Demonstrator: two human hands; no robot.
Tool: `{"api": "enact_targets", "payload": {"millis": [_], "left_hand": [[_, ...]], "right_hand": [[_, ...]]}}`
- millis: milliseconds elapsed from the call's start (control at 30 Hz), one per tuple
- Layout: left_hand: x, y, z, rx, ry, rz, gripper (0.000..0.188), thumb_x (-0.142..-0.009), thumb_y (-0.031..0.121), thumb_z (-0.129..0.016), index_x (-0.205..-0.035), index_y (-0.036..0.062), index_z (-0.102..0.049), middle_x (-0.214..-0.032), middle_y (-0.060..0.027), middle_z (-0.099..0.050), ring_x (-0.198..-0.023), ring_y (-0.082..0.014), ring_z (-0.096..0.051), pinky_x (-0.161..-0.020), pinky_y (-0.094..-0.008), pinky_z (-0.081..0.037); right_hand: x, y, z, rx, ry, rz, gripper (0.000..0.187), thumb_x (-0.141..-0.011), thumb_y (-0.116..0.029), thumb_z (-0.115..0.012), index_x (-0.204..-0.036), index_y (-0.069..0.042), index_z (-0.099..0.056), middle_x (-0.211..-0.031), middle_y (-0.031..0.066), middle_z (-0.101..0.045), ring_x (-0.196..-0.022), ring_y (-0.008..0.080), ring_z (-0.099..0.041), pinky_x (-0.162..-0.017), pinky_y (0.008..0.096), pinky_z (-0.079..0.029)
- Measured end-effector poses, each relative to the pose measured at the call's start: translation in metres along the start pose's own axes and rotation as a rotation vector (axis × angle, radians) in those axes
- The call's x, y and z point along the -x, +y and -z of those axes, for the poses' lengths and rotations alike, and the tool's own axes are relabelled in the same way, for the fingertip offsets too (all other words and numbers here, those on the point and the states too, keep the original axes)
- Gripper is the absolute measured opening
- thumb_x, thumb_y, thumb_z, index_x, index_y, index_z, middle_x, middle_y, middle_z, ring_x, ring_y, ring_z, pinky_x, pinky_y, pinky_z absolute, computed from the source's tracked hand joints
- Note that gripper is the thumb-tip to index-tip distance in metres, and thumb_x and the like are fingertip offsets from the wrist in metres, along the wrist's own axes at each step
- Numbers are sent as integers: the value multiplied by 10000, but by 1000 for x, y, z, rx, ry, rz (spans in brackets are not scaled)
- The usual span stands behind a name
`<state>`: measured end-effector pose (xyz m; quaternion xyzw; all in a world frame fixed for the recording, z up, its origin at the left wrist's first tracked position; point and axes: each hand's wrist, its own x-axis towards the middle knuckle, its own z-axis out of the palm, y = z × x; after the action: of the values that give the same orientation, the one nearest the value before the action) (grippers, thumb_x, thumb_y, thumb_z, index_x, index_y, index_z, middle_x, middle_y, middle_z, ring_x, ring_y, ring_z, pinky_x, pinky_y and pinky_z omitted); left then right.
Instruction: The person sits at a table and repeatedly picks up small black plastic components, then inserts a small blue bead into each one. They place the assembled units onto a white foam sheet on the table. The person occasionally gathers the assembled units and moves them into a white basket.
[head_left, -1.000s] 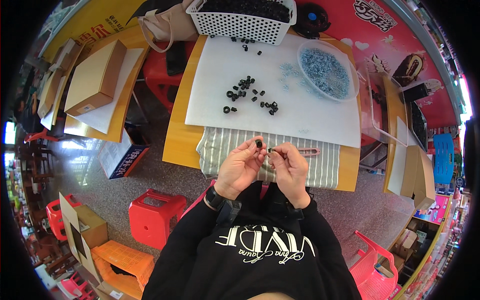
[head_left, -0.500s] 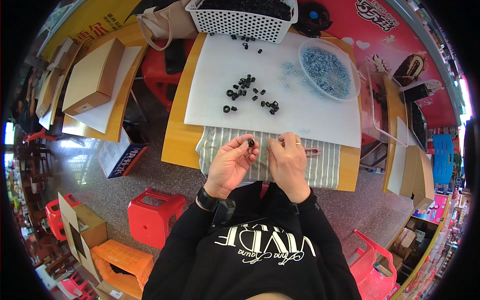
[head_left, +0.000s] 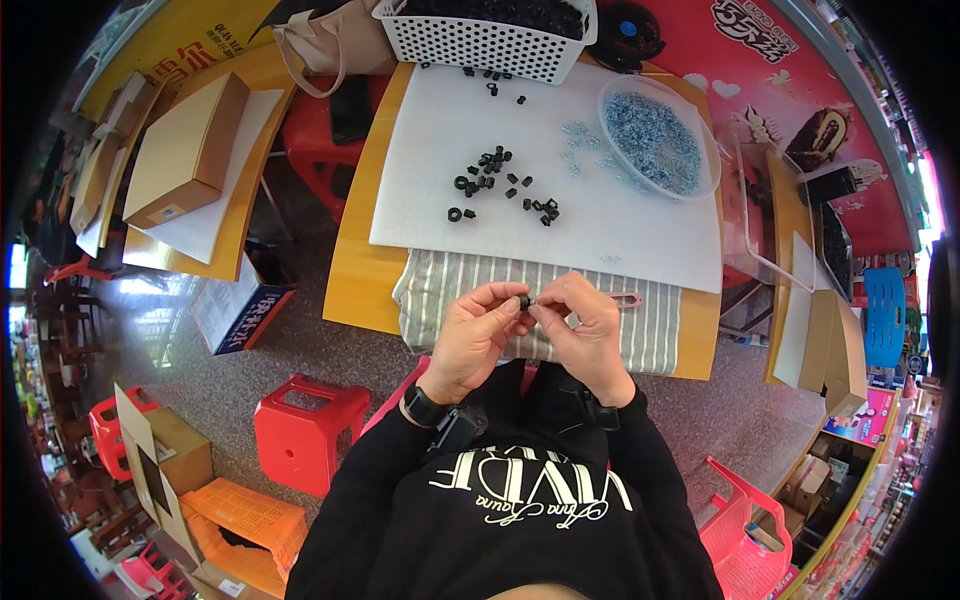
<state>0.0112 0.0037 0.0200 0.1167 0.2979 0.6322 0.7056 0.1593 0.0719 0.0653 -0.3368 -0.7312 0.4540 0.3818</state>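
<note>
Where the hands meet, head view: left hand (head_left: 470, 345) and right hand (head_left: 588, 325) come together over the striped cloth (head_left: 440, 290), with a small black part (head_left: 525, 300) between their fingertips.
Left fingers: thumb and fingertips grasp the black part.
Right fingers: thumb and forefinger pinched close, touching the part or just beside it — whether they grasp a bit of their own, I cannot tell.
Step in hand: judging by the pose, close two-handed work on this one part.
Next move: it seems to call for a steady left pinch and well-aimed right fingertips — a slip could drop the part onto the cloth.
White sheet (head_left: 420, 150): loose black pieces (head_left: 497, 160) lie around its middle; blue bits (head_left: 655, 145) fill the round tub (head_left: 712, 185) and lie beside it.
Pink tool (head_left: 628, 299): on the cloth, just right of the right hand.
</note>
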Motion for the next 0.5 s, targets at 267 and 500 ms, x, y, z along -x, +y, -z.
{"api": "enact_targets", "payload": {"millis": [267,500], "left_hand": [[4,1,-1,-105,-24,2,215,-972,69,-569,-1166,-13,-611,-1014,-75,-672,-878,-126,-641,-758,-269,-515],[3,2,-2,91,-25,88,221,-977,82,-561,-1173,-8,-611,-1018,-105,-673,-869,-152,-642,-753,-253,-518]], "right_hand": [[-1,0,6,117,-107,111,160,-725,78,-715,-828,1,-621,-780,84,-560,-655,220,-587,-551,307,-452],[-2,-9,8,66,0,38,187,-733,86,-709,-886,-8,-657,-791,70,-586,-675,178,-598,-585,273,-478]]}}
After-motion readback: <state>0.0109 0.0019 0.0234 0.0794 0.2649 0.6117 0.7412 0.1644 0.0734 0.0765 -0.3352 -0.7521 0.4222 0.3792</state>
